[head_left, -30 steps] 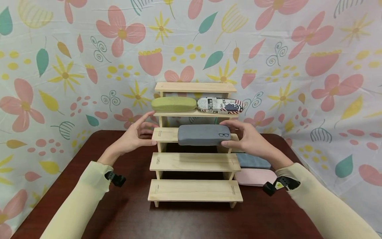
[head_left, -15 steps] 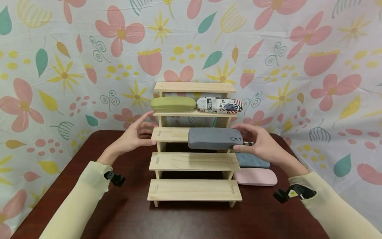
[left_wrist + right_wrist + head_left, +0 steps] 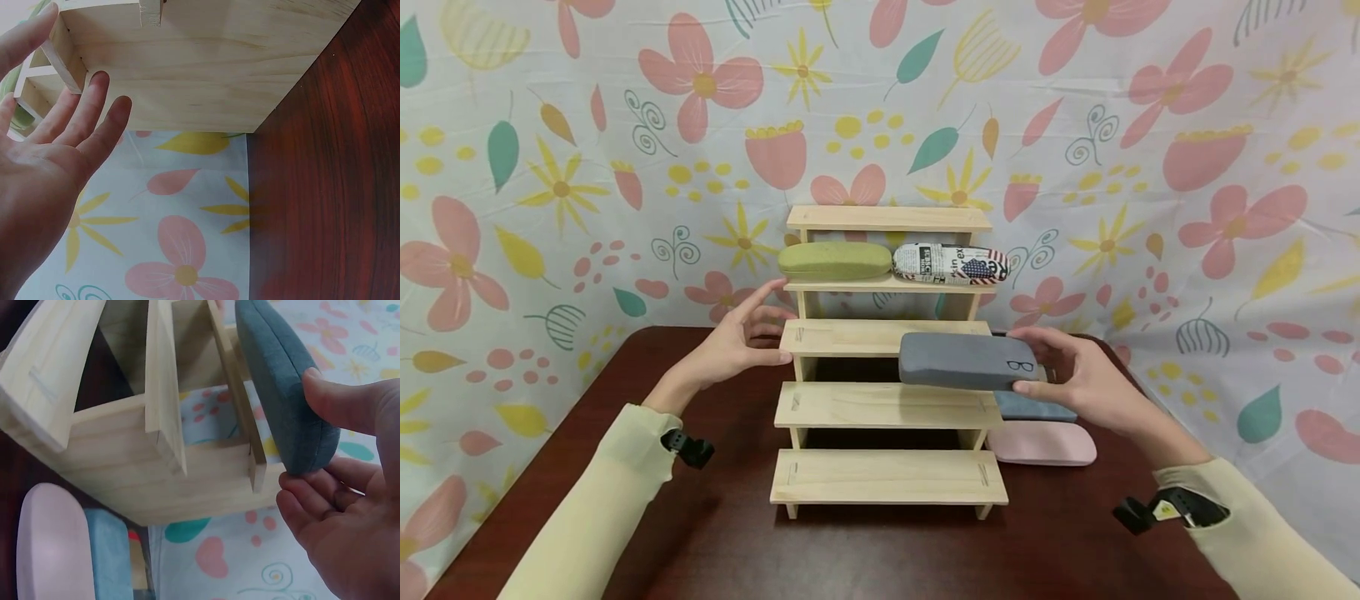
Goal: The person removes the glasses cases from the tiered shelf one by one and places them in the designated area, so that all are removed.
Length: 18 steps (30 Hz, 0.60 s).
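Counter (image 3: 715, 533): dark wood, carrying a stepped wooden rack (image 3: 887, 408).
Right hand (image 3: 1086, 383): thumb and fingers pinch the grey case (image 3: 966, 360) at its right end, off the rack's third step.
Left hand (image 3: 733, 342): fingers straight, holding nothing, touching the rack's left side.
Beyond: green case (image 3: 833, 260) and newsprint case (image 3: 951, 264) on an upper step.

A dark wooden table (image 3: 625, 542) carries a pale wooden stepped display shelf (image 3: 887, 479), with a pink glasses case (image 3: 1045, 444) and a blue glasses case (image 3: 1037, 408) lying just beside its right side.
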Each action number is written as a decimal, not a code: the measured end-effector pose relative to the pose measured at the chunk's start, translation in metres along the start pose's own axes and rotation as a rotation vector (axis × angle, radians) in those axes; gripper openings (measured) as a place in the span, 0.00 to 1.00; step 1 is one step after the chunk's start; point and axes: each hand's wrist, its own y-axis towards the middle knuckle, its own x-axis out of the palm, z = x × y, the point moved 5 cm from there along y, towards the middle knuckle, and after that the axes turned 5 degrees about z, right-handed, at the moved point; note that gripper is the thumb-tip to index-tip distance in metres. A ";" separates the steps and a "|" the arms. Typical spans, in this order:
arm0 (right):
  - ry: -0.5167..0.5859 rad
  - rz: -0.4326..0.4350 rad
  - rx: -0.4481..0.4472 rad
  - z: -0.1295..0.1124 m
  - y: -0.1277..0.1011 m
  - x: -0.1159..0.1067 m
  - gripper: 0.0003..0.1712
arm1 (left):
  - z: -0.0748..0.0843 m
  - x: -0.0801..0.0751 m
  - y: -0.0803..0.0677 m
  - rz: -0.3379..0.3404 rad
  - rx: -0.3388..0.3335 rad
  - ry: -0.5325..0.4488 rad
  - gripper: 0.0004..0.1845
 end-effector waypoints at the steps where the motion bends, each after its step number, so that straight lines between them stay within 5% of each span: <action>1: 0.003 0.004 -0.005 0.001 -0.002 -0.001 0.35 | 0.000 0.000 0.000 0.000 -0.001 0.001 0.57; 10: 0.106 0.030 -0.046 0.015 -0.018 -0.014 0.34 | 0.000 0.000 0.000 0.003 0.005 0.005 0.57; 18: 0.103 0.046 0.009 0.033 -0.044 -0.029 0.35 | -0.002 -0.001 0.000 0.004 0.011 0.011 0.57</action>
